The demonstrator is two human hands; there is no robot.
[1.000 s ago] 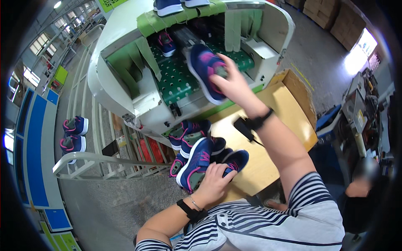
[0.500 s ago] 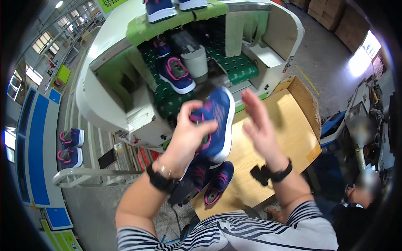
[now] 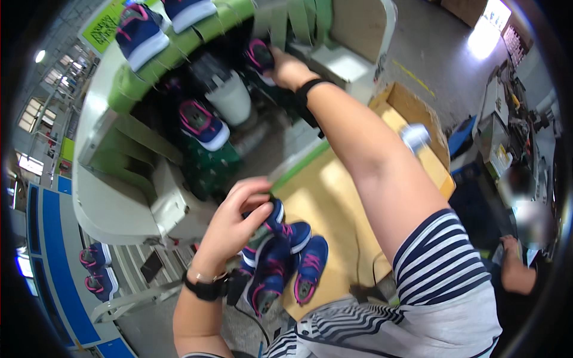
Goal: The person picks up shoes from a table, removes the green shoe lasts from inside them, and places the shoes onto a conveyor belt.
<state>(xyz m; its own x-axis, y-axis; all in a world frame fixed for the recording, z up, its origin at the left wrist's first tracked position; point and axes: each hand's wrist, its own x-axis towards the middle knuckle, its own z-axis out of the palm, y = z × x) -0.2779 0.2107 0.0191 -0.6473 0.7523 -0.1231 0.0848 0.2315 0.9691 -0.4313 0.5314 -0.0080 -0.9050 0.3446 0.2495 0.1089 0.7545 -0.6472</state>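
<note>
My right hand (image 3: 289, 70) reaches into the green-lined opening of the machine, its fingers closed on a dark blue sneaker (image 3: 259, 55) with a pink collar. Another such sneaker (image 3: 203, 125) sits on the perforated green bed to its left. Over the wooden table's left end, my left hand (image 3: 234, 222) hovers with curved fingers, thumb apart, just at a sneaker (image 3: 274, 213) it partly hides. Below lie more blue sneakers with pink laces, one (image 3: 311, 265) at the right of the group.
Two sneakers (image 3: 143, 36) stand on top of the machine (image 3: 89, 197). An open cardboard box (image 3: 412, 98) borders the wooden table (image 3: 340, 230), with a blurred whitish object (image 3: 415, 137) by it. A metal rack (image 3: 128, 304) is at left; another person's arm (image 3: 516, 265) shows at right.
My right hand has gone from above the table up into the machine and onto a sneaker. My left hand has lowered toward the table; the sneaker it held is now among the others.
</note>
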